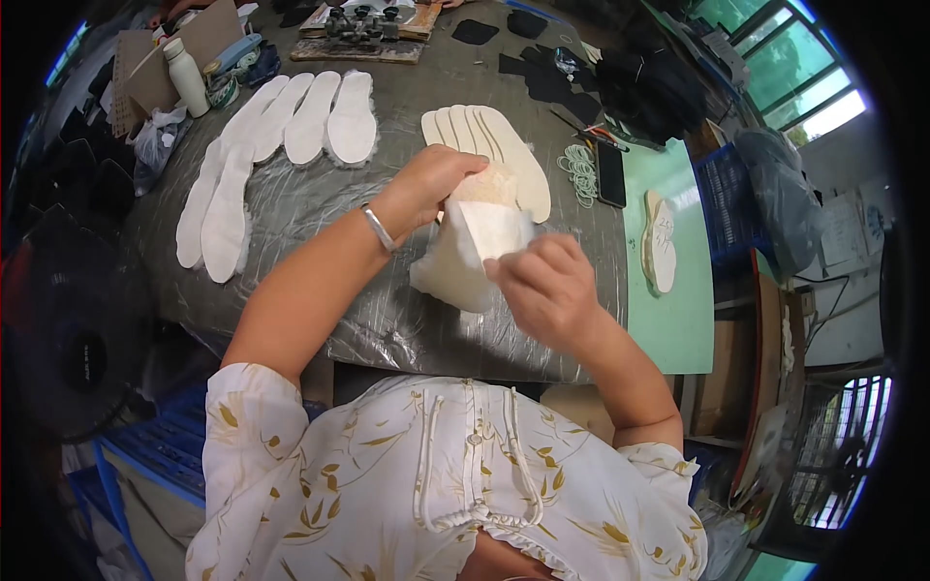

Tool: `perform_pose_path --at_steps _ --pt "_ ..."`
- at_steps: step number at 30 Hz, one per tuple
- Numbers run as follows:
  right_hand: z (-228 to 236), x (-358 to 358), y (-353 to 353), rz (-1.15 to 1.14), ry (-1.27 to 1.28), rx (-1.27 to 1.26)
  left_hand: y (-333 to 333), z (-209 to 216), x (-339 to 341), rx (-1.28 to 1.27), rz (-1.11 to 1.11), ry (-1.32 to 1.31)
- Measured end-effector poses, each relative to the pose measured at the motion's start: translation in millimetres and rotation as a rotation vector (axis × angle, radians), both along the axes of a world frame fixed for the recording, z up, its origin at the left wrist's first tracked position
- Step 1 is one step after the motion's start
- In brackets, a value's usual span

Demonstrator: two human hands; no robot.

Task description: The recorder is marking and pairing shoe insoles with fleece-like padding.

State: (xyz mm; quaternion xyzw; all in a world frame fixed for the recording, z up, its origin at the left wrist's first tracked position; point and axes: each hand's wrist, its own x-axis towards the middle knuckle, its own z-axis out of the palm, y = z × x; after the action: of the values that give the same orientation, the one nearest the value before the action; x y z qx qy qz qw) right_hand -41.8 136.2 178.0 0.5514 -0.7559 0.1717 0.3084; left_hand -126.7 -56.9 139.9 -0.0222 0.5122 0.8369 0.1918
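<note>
Just nearside of the fanned insoles [523,160], a fleecy insole [463,257] runs lengthwise toward the torso [455,465], left hand [434,180] clamping its far end, right hand [547,290] pinching its nearer right edge.

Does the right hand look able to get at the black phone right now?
Probably yes: the dark tabletop lies between the right hand and the black phone, with the pale coil off to the phone's left. But it seems to pinch the fleecy white piece, so it would likely need to let go.
</note>
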Motion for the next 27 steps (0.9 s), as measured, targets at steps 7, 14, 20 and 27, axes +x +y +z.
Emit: perform_pose_path --at_steps 7,14,20,27 --pt "1.7 61.0 -0.1 0.325 -0.415 0.062 -46.2 -52.6 -30.4 -0.177 0.171 -0.070" --pt "13.3 16.6 25.2 0.232 -0.725 -0.195 24.1 -37.3 47.3 0.596 -0.530 -0.138" --pt "-7.9 19.6 48.9 0.225 -0.874 -0.473 53.8 -32.3 88.6 0.790 -0.442 -0.254" --pt "-22.1 30.8 76.5 0.172 -0.958 -0.637 59.7 -47.5 92.2 0.575 -0.580 -0.078"
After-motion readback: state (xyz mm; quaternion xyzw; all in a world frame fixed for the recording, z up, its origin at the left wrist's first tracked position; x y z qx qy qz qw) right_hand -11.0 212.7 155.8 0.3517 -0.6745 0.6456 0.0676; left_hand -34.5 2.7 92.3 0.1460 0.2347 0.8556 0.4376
